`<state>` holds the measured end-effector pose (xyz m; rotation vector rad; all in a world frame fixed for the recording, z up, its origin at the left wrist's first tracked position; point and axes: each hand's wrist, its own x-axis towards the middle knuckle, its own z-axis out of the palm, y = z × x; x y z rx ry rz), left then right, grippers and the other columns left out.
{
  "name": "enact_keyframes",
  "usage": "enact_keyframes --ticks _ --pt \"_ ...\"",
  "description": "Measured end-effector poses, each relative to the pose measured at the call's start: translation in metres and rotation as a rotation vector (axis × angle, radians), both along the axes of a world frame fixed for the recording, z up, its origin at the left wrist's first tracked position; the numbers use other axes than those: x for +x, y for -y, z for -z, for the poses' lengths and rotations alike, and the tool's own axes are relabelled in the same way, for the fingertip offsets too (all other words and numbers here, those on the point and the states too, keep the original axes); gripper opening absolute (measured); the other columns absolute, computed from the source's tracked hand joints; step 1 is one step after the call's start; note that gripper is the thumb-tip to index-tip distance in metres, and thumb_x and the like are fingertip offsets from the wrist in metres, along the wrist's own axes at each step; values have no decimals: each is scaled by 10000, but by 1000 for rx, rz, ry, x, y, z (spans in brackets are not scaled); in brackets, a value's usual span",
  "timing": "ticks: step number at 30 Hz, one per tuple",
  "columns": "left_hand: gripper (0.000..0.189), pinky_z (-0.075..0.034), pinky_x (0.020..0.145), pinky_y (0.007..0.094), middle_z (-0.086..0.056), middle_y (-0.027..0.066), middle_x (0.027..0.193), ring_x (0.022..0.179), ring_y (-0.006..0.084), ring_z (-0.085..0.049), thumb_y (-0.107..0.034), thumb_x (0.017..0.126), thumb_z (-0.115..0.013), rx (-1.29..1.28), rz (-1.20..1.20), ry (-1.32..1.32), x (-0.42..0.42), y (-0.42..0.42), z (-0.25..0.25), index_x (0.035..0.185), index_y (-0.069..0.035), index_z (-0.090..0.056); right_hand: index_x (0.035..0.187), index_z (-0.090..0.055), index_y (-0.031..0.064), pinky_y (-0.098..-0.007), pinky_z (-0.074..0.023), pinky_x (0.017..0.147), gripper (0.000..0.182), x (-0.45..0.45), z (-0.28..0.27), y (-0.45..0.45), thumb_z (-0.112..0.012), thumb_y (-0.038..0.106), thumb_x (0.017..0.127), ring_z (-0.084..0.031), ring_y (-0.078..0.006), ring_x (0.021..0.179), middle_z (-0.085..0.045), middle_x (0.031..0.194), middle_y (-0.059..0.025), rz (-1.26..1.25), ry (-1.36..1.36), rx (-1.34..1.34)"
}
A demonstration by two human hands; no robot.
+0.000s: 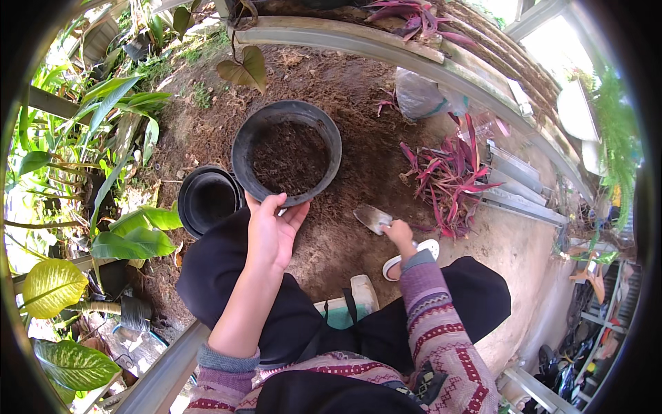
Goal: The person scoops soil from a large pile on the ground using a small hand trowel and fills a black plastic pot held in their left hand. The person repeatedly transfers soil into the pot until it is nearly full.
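Note:
My left hand (276, 227) grips the near rim of a black plastic plant pot (240, 147), thumb over the edge and fingers below. Dark soil (289, 155) partly fills the pot, which tilts towards me. In my right hand (401, 235) is the handle of a garden trowel (371, 218), its metal blade pointing left, close to the ground. Loose brown soil (367, 145) lies on the ground beyond the trowel. To the left of the held pot stand stacked black pots (186, 204), partly hidden by my knee.
Uprooted purple-leaved plants (450, 186) lie in a heap to the right, beside metal channels (522, 191). A plastic bag (419, 95) sits at the back near a long metal rail (341, 39). Leafy green plants (129, 240) line the left side. A white shoe (429, 250) is near my right wrist.

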<state>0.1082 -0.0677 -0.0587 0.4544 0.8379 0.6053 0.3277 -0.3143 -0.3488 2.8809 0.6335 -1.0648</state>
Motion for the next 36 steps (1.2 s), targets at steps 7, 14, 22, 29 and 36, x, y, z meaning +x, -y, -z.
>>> enact_keyframes --ticks 7,14,22,29,36 --pt "512 -489 825 388 -431 123 1168 928 283 -570 -24 821 -463 -79 18 -14 1 1 -2 1254 -190 -247 906 -692 113 -411 -474 790 453 -64 29 -72 -601 522 735 -613 -317 931 -656 945 -144 302 -168 116" --pt "514 -503 789 390 -438 149 1154 913 305 -585 -23 818 -452 -56 29 2 2 1 8 1254 -199 -244 901 -696 135 -393 -466 800 447 -70 20 -41 -584 532 729 -620 -288 924 -662 935 -120 351 -183 29" --pt "666 -515 752 396 -419 171 1155 867 303 -587 -23 787 -446 5 53 -72 20 18 15 1328 -254 -133 784 -695 85 -361 -476 686 561 28 -105 -11 -558 625 717 -638 -282 740 -658 772 -133 47 -41 329" --pt "686 -535 765 402 -416 187 1180 920 340 -587 -19 788 -443 -7 226 -109 30 42 26 1335 -247 -98 761 -663 69 -404 -466 669 498 88 -295 -35 -552 555 750 -627 -332 749 -636 749 -172 -223 388 436" --pt "712 -519 809 413 -376 135 1239 949 319 -586 -35 775 -453 54 490 -84 34 65 22 1373 -217 -112 597 -563 59 -378 -416 554 451 51 -362 -26 -643 487 715 -572 -309 598 -549 588 -137 -414 308 463"
